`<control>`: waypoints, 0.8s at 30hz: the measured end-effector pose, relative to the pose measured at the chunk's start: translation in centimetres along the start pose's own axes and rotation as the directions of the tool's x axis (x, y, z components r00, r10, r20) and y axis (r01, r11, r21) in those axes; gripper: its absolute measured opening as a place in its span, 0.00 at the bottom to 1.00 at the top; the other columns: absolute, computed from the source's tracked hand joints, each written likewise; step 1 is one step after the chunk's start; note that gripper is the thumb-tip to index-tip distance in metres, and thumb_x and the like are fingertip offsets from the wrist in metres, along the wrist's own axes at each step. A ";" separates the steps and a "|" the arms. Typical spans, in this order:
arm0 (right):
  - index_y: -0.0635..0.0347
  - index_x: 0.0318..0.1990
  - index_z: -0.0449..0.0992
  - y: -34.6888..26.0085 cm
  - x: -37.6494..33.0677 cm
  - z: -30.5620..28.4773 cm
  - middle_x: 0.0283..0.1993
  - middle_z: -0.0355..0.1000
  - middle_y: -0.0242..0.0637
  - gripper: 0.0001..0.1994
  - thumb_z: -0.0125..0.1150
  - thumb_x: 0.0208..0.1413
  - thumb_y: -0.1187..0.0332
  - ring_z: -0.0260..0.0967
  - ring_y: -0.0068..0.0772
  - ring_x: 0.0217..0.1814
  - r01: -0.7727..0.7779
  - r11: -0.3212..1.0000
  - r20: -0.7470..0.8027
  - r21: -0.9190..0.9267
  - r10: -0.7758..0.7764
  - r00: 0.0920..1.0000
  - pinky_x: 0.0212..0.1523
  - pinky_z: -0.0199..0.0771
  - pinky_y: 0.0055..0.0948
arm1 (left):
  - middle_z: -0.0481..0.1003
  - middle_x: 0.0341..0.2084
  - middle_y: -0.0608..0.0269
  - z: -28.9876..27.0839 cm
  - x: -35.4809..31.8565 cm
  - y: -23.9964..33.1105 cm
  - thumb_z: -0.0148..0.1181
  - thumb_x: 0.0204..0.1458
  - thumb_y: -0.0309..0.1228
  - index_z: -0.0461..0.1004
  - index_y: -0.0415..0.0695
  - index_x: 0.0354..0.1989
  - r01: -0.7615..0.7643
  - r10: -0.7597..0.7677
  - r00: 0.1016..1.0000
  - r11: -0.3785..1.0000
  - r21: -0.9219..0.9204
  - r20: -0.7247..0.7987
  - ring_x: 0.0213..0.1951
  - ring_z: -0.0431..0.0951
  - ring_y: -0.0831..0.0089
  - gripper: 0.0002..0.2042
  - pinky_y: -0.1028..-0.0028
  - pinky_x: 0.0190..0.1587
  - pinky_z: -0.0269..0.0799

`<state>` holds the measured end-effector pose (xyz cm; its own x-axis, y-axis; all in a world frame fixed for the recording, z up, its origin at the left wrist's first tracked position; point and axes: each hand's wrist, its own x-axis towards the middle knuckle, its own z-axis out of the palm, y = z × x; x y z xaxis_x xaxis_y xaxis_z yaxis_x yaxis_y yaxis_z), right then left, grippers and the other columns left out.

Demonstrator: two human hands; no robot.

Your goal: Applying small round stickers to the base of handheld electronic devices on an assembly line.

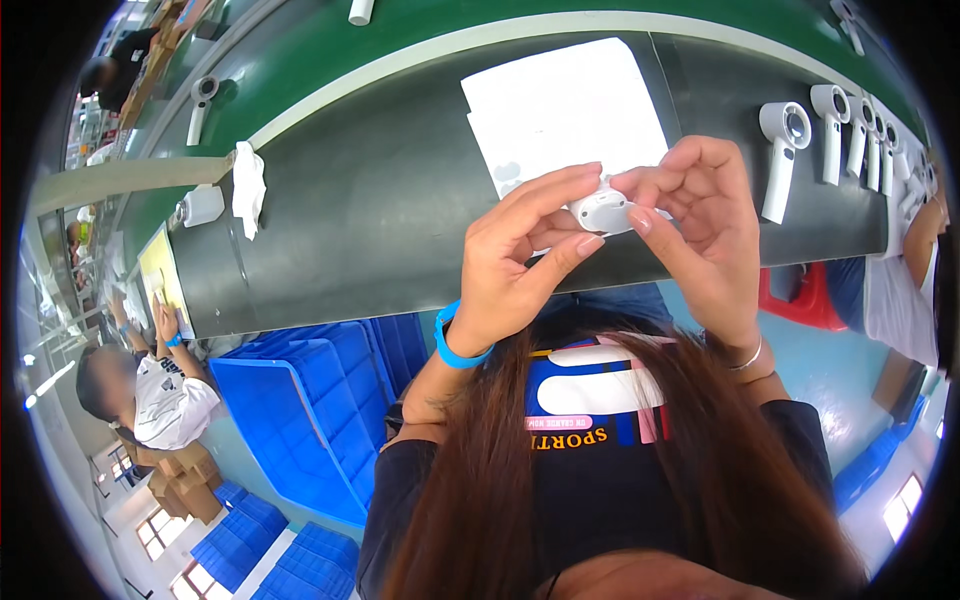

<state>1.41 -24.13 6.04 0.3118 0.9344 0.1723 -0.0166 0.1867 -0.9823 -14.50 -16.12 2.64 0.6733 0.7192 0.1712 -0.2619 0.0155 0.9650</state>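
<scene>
My left hand [515, 250] grips a small white rounded device [603, 213] with a grey oval face, fingers along its far side and thumb at its near side. It looks like a handheld fan seen end-on, but most of it is hidden. My right hand [705, 225] is closed at the device's right side, thumb and fingertips pinching at its edge. Whether a small piece lies between those fingertips is too hard to see. Under the hands, white paper sheets [560, 110] lie on the dark work mat [350, 230].
White handheld fans [780, 165] stand in a row at the right. A white cloth [248, 190] and a small white bottle [203, 205] lie at the left. Blue crates [300, 410] sit below the table edge. Co-workers sit at both sides; a red stool [800, 300] is at right.
</scene>
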 end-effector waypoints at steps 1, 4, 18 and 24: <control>0.62 0.48 0.58 0.0 0.0 0.0 0.36 0.67 0.35 0.18 0.57 0.52 0.82 0.70 0.26 0.46 0.001 1.000 0.009 0.003 -0.001 1.000 0.50 0.68 0.27 | 0.68 0.53 0.51 0.0 0.0 0.0 0.59 0.48 0.15 0.70 0.35 0.52 0.002 -0.002 1.000 1.000 0.001 0.002 0.38 0.74 0.76 0.20 0.77 0.42 0.77; 0.61 0.46 0.58 -0.1 0.0 0.2 0.34 0.68 0.34 0.17 0.57 0.52 0.82 0.70 0.28 0.46 -0.006 1.000 0.010 -0.011 0.006 1.000 0.49 0.69 0.27 | 0.67 0.54 0.50 -0.1 -0.1 0.1 0.59 0.48 0.15 0.70 0.35 0.52 -0.004 0.004 1.000 1.000 -0.013 0.025 0.39 0.74 0.76 0.20 0.76 0.43 0.77; 0.59 0.45 0.57 -0.3 0.0 0.3 0.35 0.70 0.36 0.18 0.57 0.52 0.83 0.69 0.27 0.48 -0.035 0.998 0.009 -0.043 0.035 0.999 0.51 0.65 0.26 | 0.67 0.54 0.47 0.2 -0.1 0.1 0.57 0.51 0.17 0.70 0.33 0.52 0.017 -0.017 1.000 0.996 -0.083 -0.005 0.43 0.76 0.70 0.17 0.73 0.46 0.76; 0.60 0.43 0.57 -0.4 0.1 0.5 0.31 0.66 0.31 0.17 0.56 0.50 0.84 0.69 0.22 0.38 -0.018 0.997 -0.023 -0.073 0.016 1.000 0.52 0.69 0.30 | 0.67 0.54 0.47 0.2 -0.1 0.1 0.56 0.52 0.17 0.70 0.33 0.52 0.010 -0.010 1.000 0.997 -0.071 -0.002 0.42 0.76 0.70 0.17 0.72 0.46 0.77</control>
<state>1.01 -23.95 6.52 0.3330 0.9302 0.1547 0.0472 0.1474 -0.9880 -14.47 -16.34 2.72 0.6749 0.7202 0.1610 -0.3034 0.0719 0.9501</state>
